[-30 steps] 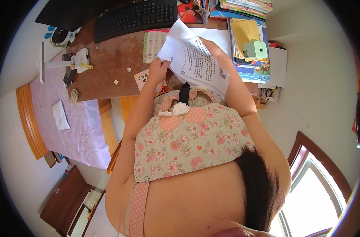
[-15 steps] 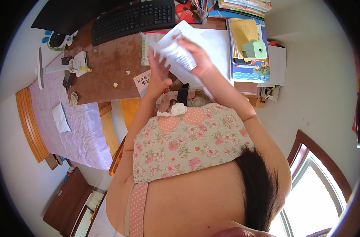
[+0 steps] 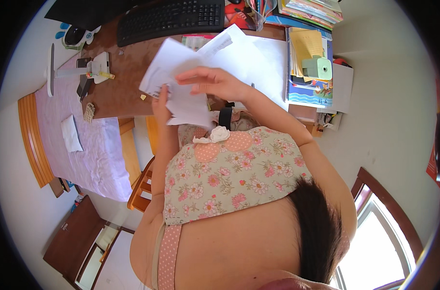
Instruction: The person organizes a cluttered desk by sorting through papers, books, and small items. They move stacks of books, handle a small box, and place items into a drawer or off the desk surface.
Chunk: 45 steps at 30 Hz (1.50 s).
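shifted left since earlier: my left hand (image 3: pixel 161 104), now pinching the paper (image 3: pixel 170 62) over the desk's (image 3: pixel 125 89) near edge. my right hand (image 3: pixel 217 83) reaches loosely across, contact unclear. one pinch could let it flop and crease.

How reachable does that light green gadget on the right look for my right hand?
Probably yes: your right hand looks open over the white sheet your left hand holds, and only flat papers seem to lie on the way to the light green gadget, which stands uncovered.
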Tool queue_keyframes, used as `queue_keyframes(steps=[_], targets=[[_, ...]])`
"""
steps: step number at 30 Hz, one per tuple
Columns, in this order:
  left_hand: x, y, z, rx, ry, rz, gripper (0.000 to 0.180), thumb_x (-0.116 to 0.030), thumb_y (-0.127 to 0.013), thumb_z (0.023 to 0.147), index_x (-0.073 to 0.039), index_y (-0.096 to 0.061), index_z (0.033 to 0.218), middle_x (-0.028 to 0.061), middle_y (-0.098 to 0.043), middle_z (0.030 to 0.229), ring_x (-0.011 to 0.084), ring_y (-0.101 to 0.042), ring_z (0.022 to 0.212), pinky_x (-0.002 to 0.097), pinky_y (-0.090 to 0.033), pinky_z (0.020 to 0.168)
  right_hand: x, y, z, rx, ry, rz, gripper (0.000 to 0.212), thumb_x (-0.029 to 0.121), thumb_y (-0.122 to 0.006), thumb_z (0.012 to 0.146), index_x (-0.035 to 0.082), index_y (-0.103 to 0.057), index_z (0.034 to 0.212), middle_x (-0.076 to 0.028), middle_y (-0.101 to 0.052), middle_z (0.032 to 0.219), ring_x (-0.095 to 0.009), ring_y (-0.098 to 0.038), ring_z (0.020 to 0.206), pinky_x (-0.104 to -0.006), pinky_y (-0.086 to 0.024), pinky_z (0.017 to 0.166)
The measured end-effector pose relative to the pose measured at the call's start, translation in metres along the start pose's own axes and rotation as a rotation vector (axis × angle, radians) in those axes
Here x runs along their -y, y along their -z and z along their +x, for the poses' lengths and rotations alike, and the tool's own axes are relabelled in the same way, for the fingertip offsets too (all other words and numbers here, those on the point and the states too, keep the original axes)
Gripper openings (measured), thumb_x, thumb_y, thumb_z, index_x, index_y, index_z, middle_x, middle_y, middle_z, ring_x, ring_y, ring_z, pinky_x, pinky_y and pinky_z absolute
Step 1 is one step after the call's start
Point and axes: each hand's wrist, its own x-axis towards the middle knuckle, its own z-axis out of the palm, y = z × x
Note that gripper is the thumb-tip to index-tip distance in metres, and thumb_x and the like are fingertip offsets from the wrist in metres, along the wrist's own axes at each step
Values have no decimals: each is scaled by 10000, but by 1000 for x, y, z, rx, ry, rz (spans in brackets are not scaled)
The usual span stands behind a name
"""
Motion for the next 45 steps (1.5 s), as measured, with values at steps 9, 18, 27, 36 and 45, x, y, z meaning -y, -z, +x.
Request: queue_keyframes(steps=[9,18,27,36,45], targets=[[-14,54,14,-421,-729,708,469,32,-403,804,-46,-494,1257,148,-377,1356,263,-426,1213,348,-368,990,-59,73,36,-396,128,-1889,511,207,-612,823,242,-464,1311,-8,-387,1409,-232,-295,1333,-573,-177,1068],[0,27,9,-176,-614,1156,451,50,-391,737,-76,-630,1098,139,-457,1282,302,-455,1184,353,-374,986,-61,105,63,-114,-104,-1958,492,305,-573,863,268,-438,1335,-7,-322,1451,-245,-240,1361,-564,-147,1083],[-2,4,16,141,-490,1337,262,-204,-501,807,-61,-669,948,34,-633,1058,239,-615,893,323,-468,777,-85,96,66,-208,193,-1964,312,207,-521,847,149,-565,1150,-68,-520,1273,-260,-417,1242,-476,-275,1051],[-1,-40,31,197,-239,1356,561,-542,-485,846,-48,-656,1051,106,-665,992,284,-625,917,356,-468,797,-32,83,62,-343,511,-1533,114,127,-532,802,93,-571,902,-74,-603,906,-273,-565,920,-375,-457,797],[16,-68,47,368,-327,1403,571,-442,-363,924,10,-649,722,229,-625,758,394,-601,757,473,-451,710,3,82,40,-165,484,-1530,168,95,-572,767,98,-585,935,-59,-609,971,-281,-590,899,-383,-490,738]])
